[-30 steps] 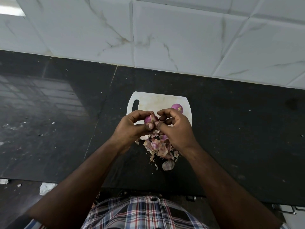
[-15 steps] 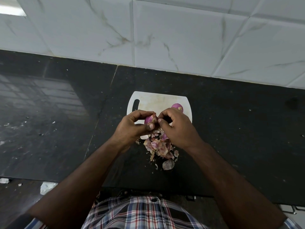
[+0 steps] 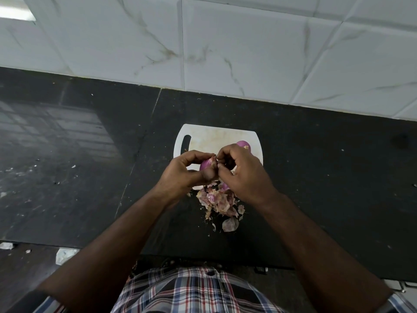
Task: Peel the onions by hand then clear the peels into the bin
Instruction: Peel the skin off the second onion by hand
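My left hand [image 3: 182, 172] cups a small purple onion [image 3: 207, 164] above the near edge of a white cutting board [image 3: 212, 136]. The fingertips of my right hand [image 3: 243, 175] pinch a dry strip of skin at the onion's tip. A second purple onion [image 3: 244, 145] lies on the board behind my right hand, partly hidden by it. A heap of pink and tan onion peels [image 3: 217, 202] sits on the black counter just below my hands. No bin is in view.
The black stone counter [image 3: 90, 154] stretches left and right, with crumbs on its left part. A white marble-tiled wall [image 3: 203, 46] rises behind it. The counter's front edge runs just above my checked shirt [image 3: 194, 290].
My right hand's fingers have shifted up to the onion's tip and pinch the skin there. The onion has turned slightly in my left hand. The peel heap and the second onion have not moved.
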Available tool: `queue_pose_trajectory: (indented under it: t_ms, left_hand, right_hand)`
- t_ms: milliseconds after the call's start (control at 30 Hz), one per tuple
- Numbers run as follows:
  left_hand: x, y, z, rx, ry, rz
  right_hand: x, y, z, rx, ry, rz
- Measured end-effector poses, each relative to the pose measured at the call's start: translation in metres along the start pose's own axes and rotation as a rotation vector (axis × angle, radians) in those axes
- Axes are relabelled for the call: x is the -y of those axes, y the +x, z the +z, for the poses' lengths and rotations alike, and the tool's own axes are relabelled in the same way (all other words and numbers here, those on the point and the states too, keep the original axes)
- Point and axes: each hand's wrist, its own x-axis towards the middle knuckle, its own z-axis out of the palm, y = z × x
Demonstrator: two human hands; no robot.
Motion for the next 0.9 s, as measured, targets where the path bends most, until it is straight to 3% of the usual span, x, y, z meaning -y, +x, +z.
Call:
queue_pose_trajectory:
  t_ms: [167,433,633,767,900]
  left_hand:
    - [0.007,-0.003,0.003,-0.032,-0.023,-0.025]
    - [0.01,-0.001,0.001,-0.109,-0.075,-0.057]
    - [0.009,-0.002,-0.002,-0.017,-0.221,-0.114]
    - [0.007,-0.002,-0.002,-0.027,-0.255,-0.117]
    - [0.004,-0.002,-0.005,-0.064,-0.274,-0.102]
  right_hand:
    - [-0.005,-0.01,0.011,-0.007,-0.082,-0.093]
    - [-0.003,-0.015,0.004,-0.037,0.139,0.108]
    - [-0.005,-0.006,0.002,0.014,0.066,0.113]
    - [-0.006,-0.006,0.006,-0.035,-0.038,0.083]
    - [-0.008,-0.012,0.006,0.046,-0.091,0.033]
